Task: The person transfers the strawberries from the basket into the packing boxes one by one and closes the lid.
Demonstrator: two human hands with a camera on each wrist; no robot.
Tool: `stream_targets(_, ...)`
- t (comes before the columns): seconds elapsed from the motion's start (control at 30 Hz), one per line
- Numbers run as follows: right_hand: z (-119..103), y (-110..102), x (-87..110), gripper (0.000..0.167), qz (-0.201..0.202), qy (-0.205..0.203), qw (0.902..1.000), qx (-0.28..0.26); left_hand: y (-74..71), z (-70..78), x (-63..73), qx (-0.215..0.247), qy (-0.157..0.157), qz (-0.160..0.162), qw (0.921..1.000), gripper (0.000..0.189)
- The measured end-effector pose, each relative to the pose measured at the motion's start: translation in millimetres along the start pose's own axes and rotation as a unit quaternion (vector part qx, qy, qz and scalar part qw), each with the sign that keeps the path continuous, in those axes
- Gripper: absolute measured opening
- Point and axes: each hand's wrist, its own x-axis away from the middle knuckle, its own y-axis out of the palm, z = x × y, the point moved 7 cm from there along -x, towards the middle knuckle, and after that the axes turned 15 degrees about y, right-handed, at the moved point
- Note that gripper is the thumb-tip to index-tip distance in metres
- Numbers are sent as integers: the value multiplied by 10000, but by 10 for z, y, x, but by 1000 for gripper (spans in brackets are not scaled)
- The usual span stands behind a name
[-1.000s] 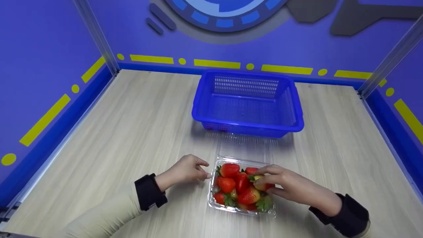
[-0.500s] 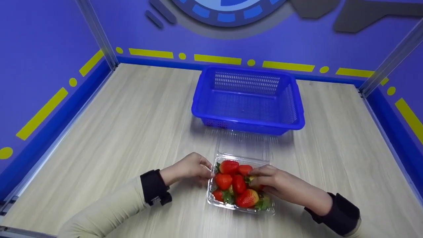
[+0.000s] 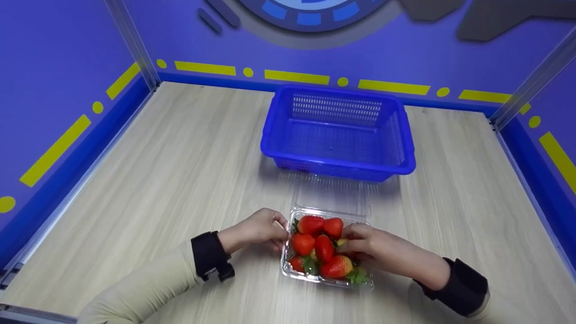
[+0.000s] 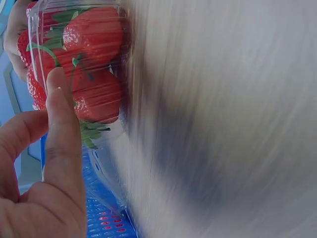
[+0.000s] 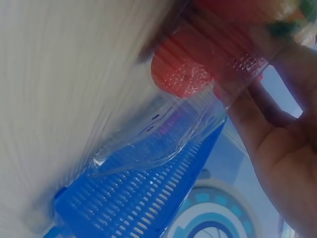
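Observation:
A clear plastic clamshell box (image 3: 310,280) stands on the table with its lid folded open toward the back, holding several strawberries (image 3: 302,244). My left hand (image 3: 258,229) is at the box's left rim, pinching it between thumb and finger; in the left wrist view one fingertip (image 4: 57,79) lies against the outer wall. Over the right part of the box, my right hand (image 3: 375,243) grips a pale-tipped strawberry (image 3: 342,243), mostly covered by the fingers. Seen from the right wrist, the thumb (image 5: 247,111) is beside the box wall.
Behind the box stands a blue plastic basket (image 3: 333,164) with slotted walls, and the transparent lid (image 3: 330,198) reaches up to its front. The wooden table (image 3: 189,171) is bounded by blue panels (image 3: 67,54) at the back and both sides.
My left hand has moved right, from just beside the box to its rim. My right hand has shifted slightly left with the pale-tipped strawberry, exposing more of a red one behind it.

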Motion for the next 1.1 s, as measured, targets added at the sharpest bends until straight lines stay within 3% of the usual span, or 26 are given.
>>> stream_targets(0.5, 10, -144, -42, 35, -584, 401, 9975, -10, -17, -2, 38, 74, -94, -6, 9999, 10)
stream_targets(0.63, 1, -320, -97, 32, -546, 359, 9977, 165, -60, 19, 30, -114, -66, -199, 9997, 15)
stream_targets(0.73, -10, -569, -182, 34, -214, 72, 9996, 176, -180, 114, 35, -639, 56, -273, 9976, 22)
stream_targets(0.83, -13, -897, -297, 36, 215, -240, 9994, 95, -380, 385, 38, -1468, 465, -258, 9877, 30)
stream_targets(0.93, -1, -1284, -446, 39, 457, -320, 9984, 106, -624, 841, 36, -2130, 964, -89, 9722, 39)
stream_targets(1.1, 88, -1902, -790, 45, 575, -175, 9982, 30, -1004, 1704, -32, -2314, 1492, 394, 9606, 53)
